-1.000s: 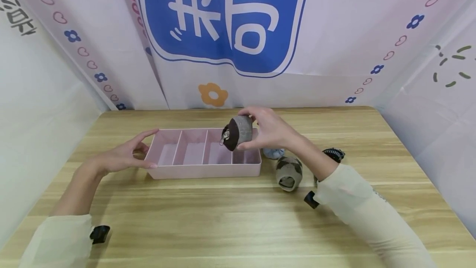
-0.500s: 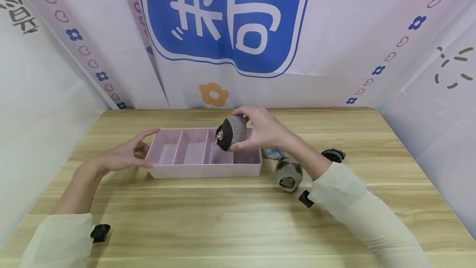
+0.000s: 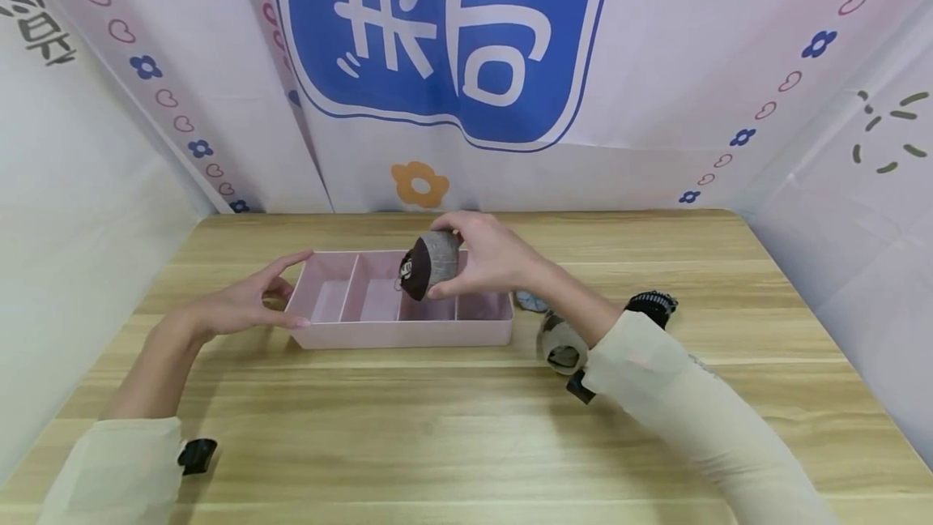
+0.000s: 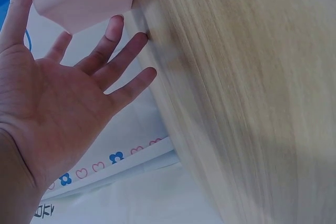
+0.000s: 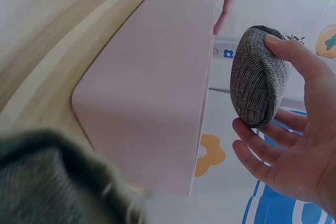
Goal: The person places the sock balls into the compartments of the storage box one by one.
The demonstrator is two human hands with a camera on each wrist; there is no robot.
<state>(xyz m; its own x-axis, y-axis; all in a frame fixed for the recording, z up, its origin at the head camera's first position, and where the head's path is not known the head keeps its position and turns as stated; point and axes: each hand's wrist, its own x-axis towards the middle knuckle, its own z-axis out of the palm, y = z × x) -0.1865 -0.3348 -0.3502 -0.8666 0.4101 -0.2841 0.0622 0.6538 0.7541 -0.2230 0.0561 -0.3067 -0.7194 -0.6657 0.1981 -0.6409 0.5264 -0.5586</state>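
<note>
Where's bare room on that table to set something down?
The table is free in front of the box, between left sleeve and right sleeve, and from the black bundle to the right edge. A slim strip runs between box and curtain, partly under the right hand. It's crowded right of the box: blue bundle, patterned bundle, right forearm.
</note>
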